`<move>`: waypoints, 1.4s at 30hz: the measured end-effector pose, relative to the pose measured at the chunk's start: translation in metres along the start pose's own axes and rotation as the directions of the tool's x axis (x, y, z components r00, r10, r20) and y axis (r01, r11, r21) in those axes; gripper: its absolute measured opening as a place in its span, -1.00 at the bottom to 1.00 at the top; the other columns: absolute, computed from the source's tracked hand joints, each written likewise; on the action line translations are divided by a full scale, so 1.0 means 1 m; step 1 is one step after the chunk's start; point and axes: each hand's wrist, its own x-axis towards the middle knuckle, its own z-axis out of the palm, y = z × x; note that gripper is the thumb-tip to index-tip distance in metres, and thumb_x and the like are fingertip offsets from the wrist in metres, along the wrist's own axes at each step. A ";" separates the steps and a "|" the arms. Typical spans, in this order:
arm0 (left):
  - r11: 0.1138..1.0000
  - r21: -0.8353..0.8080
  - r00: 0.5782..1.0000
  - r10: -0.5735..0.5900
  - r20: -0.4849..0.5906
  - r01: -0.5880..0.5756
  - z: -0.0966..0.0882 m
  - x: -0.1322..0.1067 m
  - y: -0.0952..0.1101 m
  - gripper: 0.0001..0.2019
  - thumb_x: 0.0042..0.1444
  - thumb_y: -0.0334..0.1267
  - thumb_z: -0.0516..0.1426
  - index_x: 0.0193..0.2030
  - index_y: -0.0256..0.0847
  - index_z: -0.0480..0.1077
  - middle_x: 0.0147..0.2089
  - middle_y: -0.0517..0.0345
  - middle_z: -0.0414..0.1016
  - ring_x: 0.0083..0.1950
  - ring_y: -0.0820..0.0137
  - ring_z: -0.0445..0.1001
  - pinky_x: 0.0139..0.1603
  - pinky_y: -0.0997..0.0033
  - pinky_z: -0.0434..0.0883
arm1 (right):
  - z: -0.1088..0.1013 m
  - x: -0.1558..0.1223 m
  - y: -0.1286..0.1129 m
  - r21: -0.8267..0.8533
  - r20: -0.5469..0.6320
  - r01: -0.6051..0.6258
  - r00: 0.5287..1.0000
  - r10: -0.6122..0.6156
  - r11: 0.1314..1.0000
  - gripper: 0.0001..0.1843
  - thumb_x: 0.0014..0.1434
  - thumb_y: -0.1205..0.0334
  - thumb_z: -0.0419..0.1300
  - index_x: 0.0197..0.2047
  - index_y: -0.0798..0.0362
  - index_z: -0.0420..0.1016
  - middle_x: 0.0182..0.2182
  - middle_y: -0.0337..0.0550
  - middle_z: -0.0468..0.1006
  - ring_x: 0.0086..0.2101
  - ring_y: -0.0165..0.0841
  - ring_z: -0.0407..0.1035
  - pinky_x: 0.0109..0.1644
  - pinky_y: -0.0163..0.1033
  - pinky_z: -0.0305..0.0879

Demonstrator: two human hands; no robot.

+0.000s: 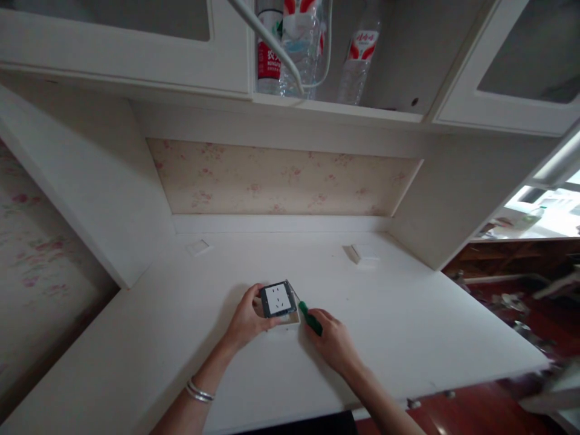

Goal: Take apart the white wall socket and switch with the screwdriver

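A wall socket (277, 298) with a white face and a dark frame is tilted up in my left hand (249, 319), whose fingers and thumb grip its left side and lower edge. Beneath it a white box (292, 319) rests on the desk, partly hidden by the socket. My right hand (332, 339) is wrapped round the green handle of a screwdriver (312, 319). Its thin shaft points up and left to the socket's right edge; whether the tip touches a screw is too small to tell.
The white desk (167, 344) spreads around both hands. A small white cover (364, 252) lies at the back right, and a flat white plate (198, 247) at the back left. Overhead, a shelf holds plastic bottles (360, 57), with a white cable (272, 42) hanging in front.
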 end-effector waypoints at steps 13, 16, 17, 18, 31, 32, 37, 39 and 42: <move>0.988 -0.154 0.998 0.001 0.061 0.008 0.001 0.001 -0.004 -0.18 -0.21 -0.21 0.38 0.22 -0.13 0.15 0.08 0.00 0.42 0.02 0.20 0.41 -0.11 0.32 0.37 | 0.009 0.033 -0.023 0.467 -0.068 -0.088 0.989 0.135 0.880 -0.54 0.30 -0.01 -0.11 0.07 0.01 0.41 -0.03 -0.08 0.54 -0.05 -0.26 0.44 0.05 -0.13 0.36; 0.976 -0.219 0.997 0.003 0.083 0.015 0.001 0.000 -0.001 -0.17 -0.18 -0.22 0.38 0.24 -0.18 0.14 0.08 -0.06 0.42 0.02 0.19 0.42 -0.10 0.32 0.39 | 0.014 0.043 -0.030 0.744 0.064 -0.161 0.983 0.170 0.649 -0.50 0.22 -0.05 0.04 0.11 0.05 0.41 -0.07 -0.06 0.57 -0.08 -0.24 0.45 0.04 -0.11 0.35; 0.970 -0.241 0.996 -0.008 0.093 0.030 0.001 0.000 -0.001 -0.16 -0.17 -0.23 0.37 0.26 -0.20 0.12 0.07 -0.09 0.43 0.01 0.18 0.42 -0.11 0.32 0.40 | 0.015 0.045 -0.033 0.812 0.099 -0.175 0.981 0.164 0.557 -0.49 0.17 -0.04 0.11 0.10 0.06 0.43 -0.09 -0.06 0.58 -0.10 -0.23 0.46 0.03 -0.11 0.35; 0.964 -0.262 0.995 -0.024 0.100 0.050 0.001 0.000 -0.001 -0.13 -0.17 -0.23 0.37 0.28 -0.22 0.09 0.07 -0.11 0.43 0.00 0.18 0.43 -0.12 0.32 0.41 | 0.016 0.047 -0.035 0.859 0.126 -0.184 0.980 0.152 0.478 -0.48 0.12 -0.02 0.18 0.08 0.06 0.45 -0.10 -0.06 0.59 -0.11 -0.23 0.46 0.03 -0.10 0.34; 0.909 -0.399 0.986 -0.060 0.156 0.118 0.000 0.001 -0.015 0.04 -0.14 -0.33 0.35 0.41 -0.29 -0.16 0.09 -0.16 0.45 0.00 0.18 0.49 -0.05 0.26 0.46 | 0.025 0.046 -0.043 0.969 0.179 -0.208 0.963 0.203 0.131 -0.47 -0.11 0.16 0.41 -0.02 0.08 0.54 -0.11 -0.04 0.60 -0.07 -0.23 0.44 0.11 -0.11 0.26; 0.903 -0.413 0.987 -0.056 0.153 0.116 -0.001 0.002 -0.015 0.03 -0.14 -0.33 0.36 0.41 -0.31 -0.14 0.08 -0.16 0.46 0.00 0.19 0.49 -0.02 0.26 0.45 | 0.025 0.046 -0.043 0.971 0.177 -0.206 0.961 0.212 0.121 -0.46 -0.12 0.17 0.42 -0.02 0.08 0.54 -0.11 -0.04 0.60 -0.07 -0.23 0.44 0.11 -0.11 0.26; 0.892 -0.435 0.990 -0.074 0.118 0.118 -0.003 0.003 -0.016 -0.19 -0.03 -0.23 0.31 0.34 -0.33 0.09 -0.02 -0.10 0.56 -0.03 0.19 0.54 0.04 0.23 0.43 | 0.025 0.046 -0.045 0.981 0.157 -0.178 0.964 0.213 0.083 -0.39 -0.13 0.18 0.43 0.04 0.04 0.50 -0.09 -0.06 0.59 -0.09 -0.23 0.46 0.12 -0.08 0.25; 0.897 -0.429 0.993 -0.076 0.092 0.108 -0.003 0.004 -0.015 -0.33 0.04 -0.17 0.26 0.28 -0.32 0.20 -0.07 -0.07 0.59 -0.07 0.20 0.56 0.02 0.21 0.44 | 0.025 0.046 -0.045 0.982 0.150 -0.168 0.970 0.189 0.084 -0.41 -0.12 0.19 0.43 0.03 0.05 0.51 -0.07 -0.06 0.59 -0.07 -0.22 0.45 0.13 -0.07 0.23; 0.901 -0.428 0.997 -0.065 0.046 0.078 -0.003 0.005 -0.014 -0.43 0.04 -0.14 0.25 0.19 -0.29 0.30 -0.01 -0.07 0.56 -0.08 0.19 0.57 0.01 0.19 0.47 | 0.027 0.046 -0.044 0.982 0.147 -0.167 0.969 0.199 0.091 -0.44 -0.15 0.19 0.43 -0.01 0.06 0.54 -0.07 -0.06 0.58 -0.06 -0.22 0.44 0.15 -0.07 0.21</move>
